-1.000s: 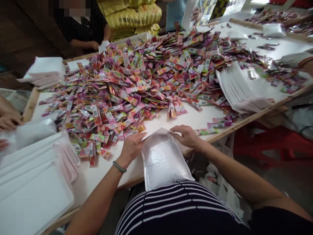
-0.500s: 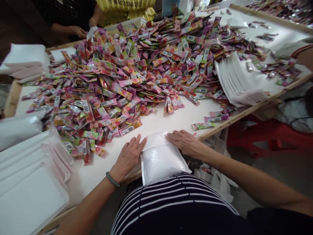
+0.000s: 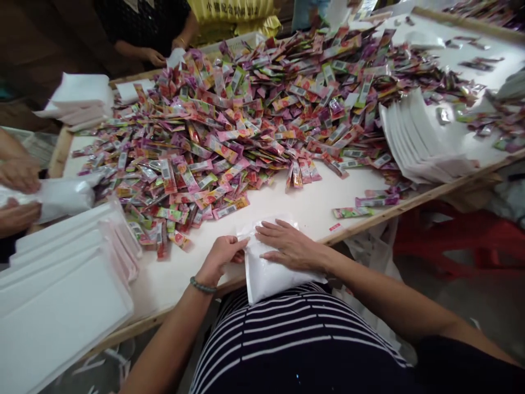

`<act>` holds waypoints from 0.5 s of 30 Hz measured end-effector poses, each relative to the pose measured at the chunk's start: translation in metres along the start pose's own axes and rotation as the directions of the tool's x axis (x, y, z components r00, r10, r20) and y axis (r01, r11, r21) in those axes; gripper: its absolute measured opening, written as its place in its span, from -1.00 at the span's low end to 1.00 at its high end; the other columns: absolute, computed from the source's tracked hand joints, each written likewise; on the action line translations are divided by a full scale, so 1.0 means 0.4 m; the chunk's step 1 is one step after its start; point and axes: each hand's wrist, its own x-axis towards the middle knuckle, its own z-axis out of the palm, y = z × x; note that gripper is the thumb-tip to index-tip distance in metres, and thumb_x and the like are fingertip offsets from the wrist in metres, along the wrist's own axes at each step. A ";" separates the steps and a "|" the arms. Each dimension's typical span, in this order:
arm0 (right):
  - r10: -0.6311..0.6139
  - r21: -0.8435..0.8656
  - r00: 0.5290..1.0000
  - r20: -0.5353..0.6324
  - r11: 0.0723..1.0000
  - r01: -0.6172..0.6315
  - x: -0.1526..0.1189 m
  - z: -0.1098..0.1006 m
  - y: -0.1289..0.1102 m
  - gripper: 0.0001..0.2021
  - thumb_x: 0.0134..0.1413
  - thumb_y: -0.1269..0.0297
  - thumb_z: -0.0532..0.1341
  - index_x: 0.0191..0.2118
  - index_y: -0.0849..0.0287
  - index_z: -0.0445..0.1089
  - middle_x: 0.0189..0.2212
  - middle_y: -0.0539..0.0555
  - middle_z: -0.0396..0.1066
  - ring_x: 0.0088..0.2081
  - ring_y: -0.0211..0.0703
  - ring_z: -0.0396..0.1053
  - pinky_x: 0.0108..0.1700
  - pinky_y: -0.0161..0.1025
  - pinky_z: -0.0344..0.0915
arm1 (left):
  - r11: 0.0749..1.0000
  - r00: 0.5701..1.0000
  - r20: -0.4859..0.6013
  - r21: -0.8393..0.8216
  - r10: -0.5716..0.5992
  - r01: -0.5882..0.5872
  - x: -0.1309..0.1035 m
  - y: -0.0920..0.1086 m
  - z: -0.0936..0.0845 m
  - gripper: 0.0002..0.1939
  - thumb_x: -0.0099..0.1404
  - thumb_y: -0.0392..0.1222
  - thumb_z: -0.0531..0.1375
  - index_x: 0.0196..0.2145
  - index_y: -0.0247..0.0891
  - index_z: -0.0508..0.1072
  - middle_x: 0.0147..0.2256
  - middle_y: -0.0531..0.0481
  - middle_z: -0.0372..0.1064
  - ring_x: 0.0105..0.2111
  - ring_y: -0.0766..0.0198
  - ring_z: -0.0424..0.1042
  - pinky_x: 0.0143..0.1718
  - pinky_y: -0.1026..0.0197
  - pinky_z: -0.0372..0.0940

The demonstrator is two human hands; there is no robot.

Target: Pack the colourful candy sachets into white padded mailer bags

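Note:
A plump white padded envelope (image 3: pixel 266 273) rests on the table's front edge, against my striped top. My left hand (image 3: pixel 223 256), with a bead bracelet at the wrist, pinches the envelope's left side near its upper corner. Across the upper part of the envelope lies my right hand (image 3: pixel 289 245), flat with fingers spread, covering part of the flap. Just beyond the hands spreads a big heap of colourful stick sachets (image 3: pixel 246 120). A small red-and-white slip (image 3: pixel 334 227) lies to the right of the envelope.
Stacks of flat white envelopes lie at the front left (image 3: pixel 61 295), back left (image 3: pixel 84 96) and right (image 3: pixel 422 137). At the left, another person's hands (image 3: pixel 18 175) hold a white package (image 3: pixel 68 197). A co-worker (image 3: pixel 145 33) stands across the table. Wooden strips (image 3: pixel 369 219) edge the table.
My right hand has slid left from the envelope's upper right corner onto its flap and lies flat. My left fingers have closed on the left edge. Another person's hands have come into view at left.

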 end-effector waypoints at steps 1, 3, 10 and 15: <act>0.005 0.037 1.000 0.029 0.999 -0.006 0.000 0.009 0.010 -0.48 0.30 0.00 0.01 0.27 0.11 0.16 0.30 0.14 0.08 0.35 -0.01 -0.09 0.33 0.12 -0.19 | 0.997 1.000 0.005 -0.080 0.003 -0.003 0.002 -0.002 0.003 -0.55 -0.17 0.12 0.40 -0.64 -0.29 0.33 -0.69 0.08 0.29 -0.67 0.39 0.26 -0.58 0.30 0.15; -0.003 0.134 0.998 0.063 0.991 -0.005 -0.005 0.015 0.035 -0.53 0.35 0.04 -0.08 0.27 0.03 0.16 0.32 0.06 0.03 0.37 -0.08 -0.16 0.34 0.10 -0.22 | 0.979 1.000 0.019 -0.205 0.011 -0.007 -0.003 -0.002 0.006 -0.54 -0.27 0.05 0.45 -0.62 -0.30 0.34 -0.67 0.11 0.27 -0.66 0.44 0.21 -0.59 0.33 0.10; 0.279 0.138 0.948 -0.156 0.956 -0.259 0.042 -0.100 0.078 -0.46 0.21 0.00 0.12 0.22 0.15 0.26 0.18 0.21 0.28 0.19 0.02 0.22 0.19 -0.04 0.13 | 0.927 0.949 -0.082 -0.201 0.305 -0.316 -0.035 0.066 0.007 -0.59 -0.22 0.04 0.44 -0.55 -0.26 0.39 -0.63 0.18 0.17 -0.59 0.42 0.13 -0.57 0.34 0.08; 0.296 0.230 0.926 0.234 0.909 -0.348 0.025 -0.261 0.073 -0.66 -0.12 0.01 0.36 -0.31 0.20 0.53 -0.45 -0.04 0.50 -0.38 -0.21 0.41 -0.42 -0.38 0.23 | 0.883 0.882 -0.141 -0.073 0.451 -0.463 -0.017 0.088 -0.005 -0.51 -0.23 0.17 0.40 -0.42 -0.24 0.52 -0.47 0.03 0.45 -0.47 0.26 0.32 -0.44 0.26 0.24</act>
